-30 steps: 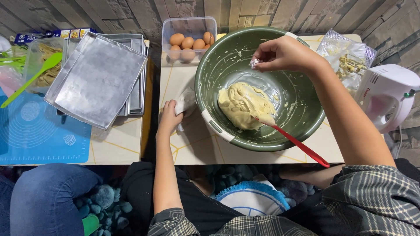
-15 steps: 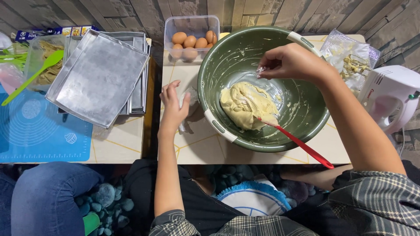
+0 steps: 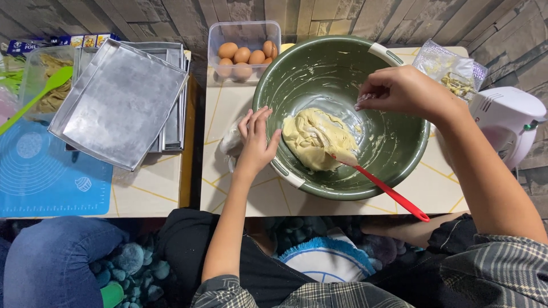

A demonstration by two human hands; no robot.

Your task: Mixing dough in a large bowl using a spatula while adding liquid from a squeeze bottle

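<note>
Head view: green bowl (image 3: 394, 154) holds pale dough (image 3: 317, 137); clear tub (image 3: 242, 31) holds eggs (image 3: 245, 57).

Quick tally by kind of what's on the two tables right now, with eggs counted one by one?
Eggs in the clear tub: 6 visible
Green mixing bowl with dough: 1
Red spatula: 1
Green spatula: 1
Metal baking trays: a stack, at least 2
Blue mat: 1
White hand mixer: 1
Clear bag: 1
Total: at least 14
</note>
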